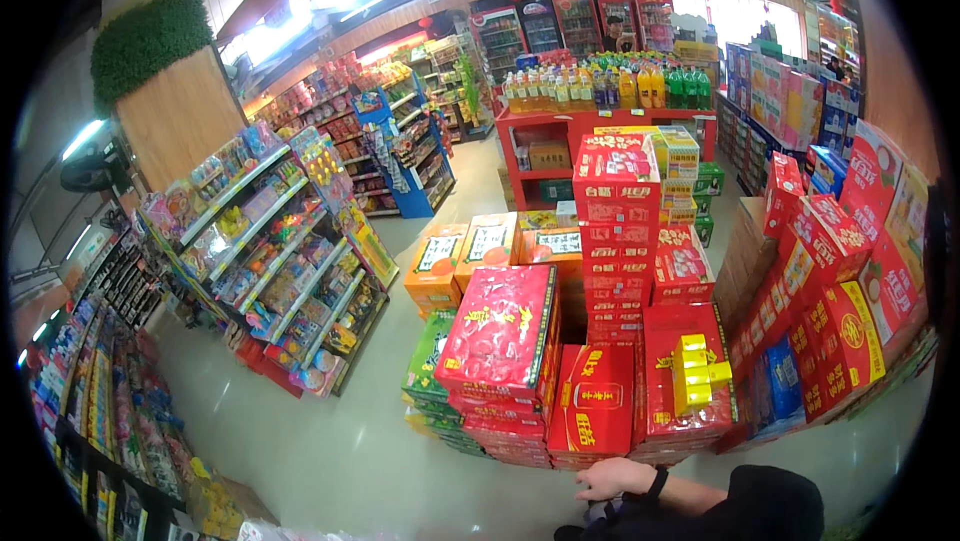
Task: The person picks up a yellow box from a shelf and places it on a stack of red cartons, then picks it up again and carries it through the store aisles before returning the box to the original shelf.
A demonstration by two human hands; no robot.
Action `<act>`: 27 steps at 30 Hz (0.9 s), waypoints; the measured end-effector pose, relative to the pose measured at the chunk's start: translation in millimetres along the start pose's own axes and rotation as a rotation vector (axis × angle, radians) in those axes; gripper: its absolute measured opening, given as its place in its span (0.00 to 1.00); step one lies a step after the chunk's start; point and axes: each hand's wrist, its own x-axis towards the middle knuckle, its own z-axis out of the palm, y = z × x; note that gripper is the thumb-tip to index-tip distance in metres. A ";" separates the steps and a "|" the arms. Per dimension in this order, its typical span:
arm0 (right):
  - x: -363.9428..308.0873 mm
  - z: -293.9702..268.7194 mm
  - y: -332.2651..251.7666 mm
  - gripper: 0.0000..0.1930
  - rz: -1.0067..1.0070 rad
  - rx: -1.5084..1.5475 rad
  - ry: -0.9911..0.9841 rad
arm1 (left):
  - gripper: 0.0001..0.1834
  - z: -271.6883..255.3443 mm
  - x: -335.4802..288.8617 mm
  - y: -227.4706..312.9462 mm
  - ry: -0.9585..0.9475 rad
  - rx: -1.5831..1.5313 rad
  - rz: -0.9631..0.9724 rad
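My right hand (610, 479) reaches in from the lower right, back side up, its fingers curled. A black band (657, 483) circles the wrist, below a black sleeve. Whatever the fingers hold, if anything, is hidden; a small greyish thing (603, 511) shows just under them. The hand is by the near edge of a low stack of red drink cartons (592, 401). To the left stands a taller stack topped by a shiny red carton (497, 331). On the right, several yellow packs (693, 376) lie on another red carton (650, 341). My left hand is out of the picture.
Orange cartons (437, 266) and a tall stack of red boxes (617, 241) rise behind. A snack shelf (290, 261) stands left across the shiny floor (340, 451). More cartons (835, 341) line the right. Bottles (600, 87) top a red counter (655, 128).
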 end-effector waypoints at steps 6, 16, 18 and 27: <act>4.0 -19.6 24.6 0.28 0.048 0.032 0.061 | 0.38 0.8 15.1 100.5 -0.046 0.061 0.141; 4.9 -39.4 72.0 0.26 0.129 0.185 0.050 | 0.33 -23.1 40.4 245.0 -0.114 0.138 0.359; 23.7 -34.9 82.9 0.27 0.038 0.109 -0.024 | 0.33 -27.9 30.4 259.3 -0.085 0.128 0.356; 79.9 -124.0 38.2 0.28 -0.061 0.172 0.047 | 0.31 -48.9 18.5 234.5 -0.040 -0.049 0.272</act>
